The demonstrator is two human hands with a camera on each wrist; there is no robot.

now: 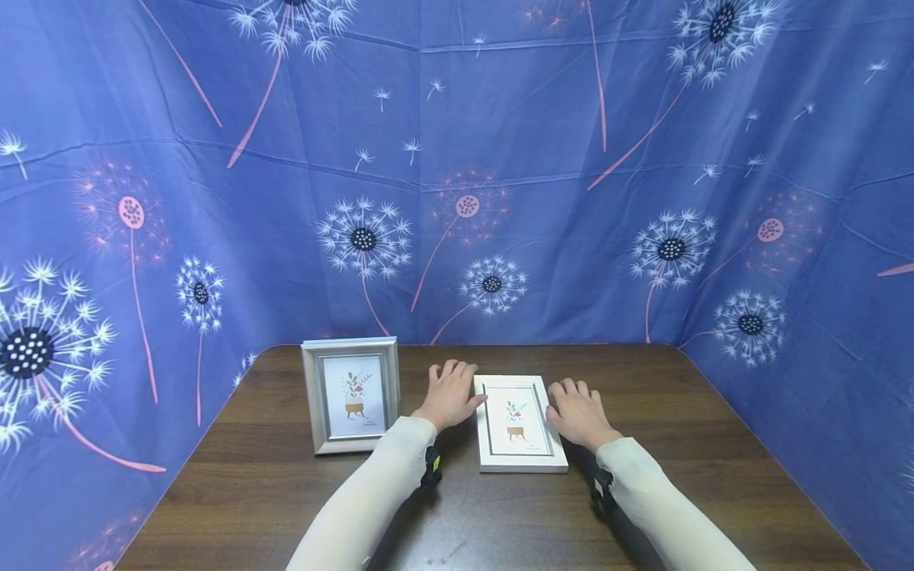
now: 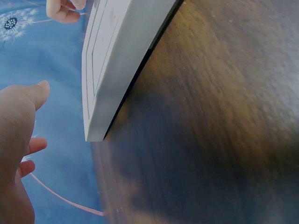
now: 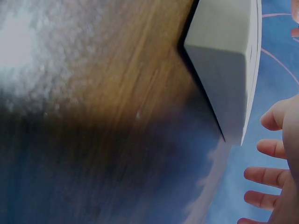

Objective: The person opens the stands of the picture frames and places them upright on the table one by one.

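A white picture frame [image 1: 523, 462] lies face up on the wooden table, its print showing a leafy plant with a red flower in a brown legged pot. On its left side is my left hand [image 1: 448, 396], relaxed, with the thumb overlapping the frame's left edge in the head view. The left wrist view shows that hand [image 2: 16, 135] with a gap between thumb and frame. My right hand [image 1: 580, 412] is beside the right edge, fingers loosely spread. In the right wrist view its fingers [image 3: 264, 176] point toward the frame's side and hold nothing.
A silver-grey picture frame [image 1: 314, 404] with a similar print stands upright on the table [image 1: 236, 507], left of my left forearm. Blue cloth [image 1: 564, 262] with dandelion prints hangs behind the table and along both sides.
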